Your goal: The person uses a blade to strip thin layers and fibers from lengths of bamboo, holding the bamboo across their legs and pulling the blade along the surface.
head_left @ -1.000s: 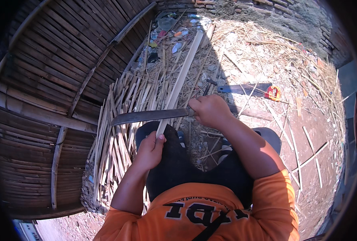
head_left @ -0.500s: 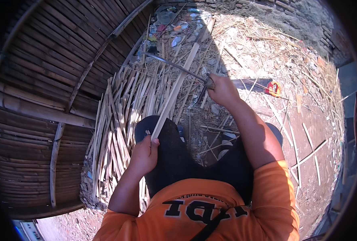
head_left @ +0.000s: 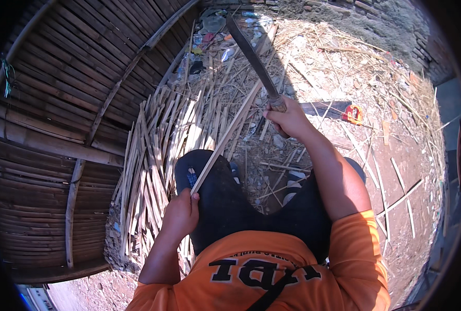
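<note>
My left hand (head_left: 181, 215) is closed round the near end of a long pale bamboo strip (head_left: 225, 136), just past my left knee. The strip slants away to the upper right. In my right hand (head_left: 288, 118) is the wooden handle of a machete (head_left: 253, 56). Its long dark blade points up and to the left, with its lower part close to the strip's far end. Whether blade and strip touch I cannot tell.
A heap of split bamboo strips (head_left: 150, 171) lies on the left, beside a slatted bamboo wall (head_left: 38, 103). A handsaw with a red and yellow handle (head_left: 353, 114) rests on the littered ground at right. A brick wall (head_left: 368, 26) stands at the back.
The machete blade has swung from lying flat across the strip to pointing upward, its broad side now showing. The bamboo strip and my left hand have shifted slightly toward me.
</note>
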Demonstrator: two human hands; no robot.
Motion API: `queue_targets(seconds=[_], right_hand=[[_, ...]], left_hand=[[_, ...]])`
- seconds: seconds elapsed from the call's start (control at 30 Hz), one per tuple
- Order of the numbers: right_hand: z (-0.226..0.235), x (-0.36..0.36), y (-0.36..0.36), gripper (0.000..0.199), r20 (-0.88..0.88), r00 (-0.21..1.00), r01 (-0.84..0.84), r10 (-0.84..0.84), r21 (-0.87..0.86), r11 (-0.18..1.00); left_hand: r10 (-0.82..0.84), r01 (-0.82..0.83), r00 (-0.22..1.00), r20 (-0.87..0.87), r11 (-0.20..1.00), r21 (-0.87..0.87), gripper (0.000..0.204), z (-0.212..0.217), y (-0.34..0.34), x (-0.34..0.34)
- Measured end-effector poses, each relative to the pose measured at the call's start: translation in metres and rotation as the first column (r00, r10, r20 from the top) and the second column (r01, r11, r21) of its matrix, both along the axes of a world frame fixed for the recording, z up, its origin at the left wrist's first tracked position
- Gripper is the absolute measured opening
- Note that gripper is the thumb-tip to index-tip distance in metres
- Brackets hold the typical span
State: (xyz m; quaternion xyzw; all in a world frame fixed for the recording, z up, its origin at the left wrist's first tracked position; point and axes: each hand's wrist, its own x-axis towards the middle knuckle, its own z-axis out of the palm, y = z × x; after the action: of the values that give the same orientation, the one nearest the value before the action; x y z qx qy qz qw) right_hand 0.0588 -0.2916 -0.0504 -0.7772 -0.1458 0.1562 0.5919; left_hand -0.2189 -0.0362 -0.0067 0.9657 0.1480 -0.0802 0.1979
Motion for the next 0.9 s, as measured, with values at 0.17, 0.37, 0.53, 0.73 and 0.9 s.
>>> queue_targets(seconds=[0.17, 0.37, 0.53, 0.73, 0.9], right_hand=[[0.01, -0.017, 0.003, 0.031, -0.226, 0.97, 0.022, 0.086, 0.436, 0.9], [0.021, -0.021, 0.003, 0.025, -0.286, 0.952, 0.097, 0.109, 0.62, 0.779], [0.013, -0.02, 0.012, 0.025, -0.359, 0.933, 0.255, -0.016, 0.628, 0.735], [0.003, -0.003, -0.005, 0.024, -0.325, 0.907, 0.416, -0.268, 0.599, 0.684], [0.004, 0.021, -0.034, 0.02, -0.288, 0.88, 0.473, -0.379, 0.607, 0.638]], left_hand=[[-0.127, 0.124, 0.992, -0.007, 0.977, -0.172, 0.031, 0.002, -0.008, 0.004], [-0.024, -0.007, 0.994, -0.11, 0.96, -0.279, 0.03, 0.001, -0.003, -0.009], [-0.077, 0.014, 0.986, -0.145, 0.919, -0.394, 0.03, -0.004, -0.006, -0.015], [0.051, -0.007, 0.963, 0.263, 0.986, -0.166, 0.047, 0.013, 0.016, -0.043], [-0.025, -0.115, 0.926, -0.377, 0.931, -0.346, 0.067, -0.022, 0.077, -0.143]])
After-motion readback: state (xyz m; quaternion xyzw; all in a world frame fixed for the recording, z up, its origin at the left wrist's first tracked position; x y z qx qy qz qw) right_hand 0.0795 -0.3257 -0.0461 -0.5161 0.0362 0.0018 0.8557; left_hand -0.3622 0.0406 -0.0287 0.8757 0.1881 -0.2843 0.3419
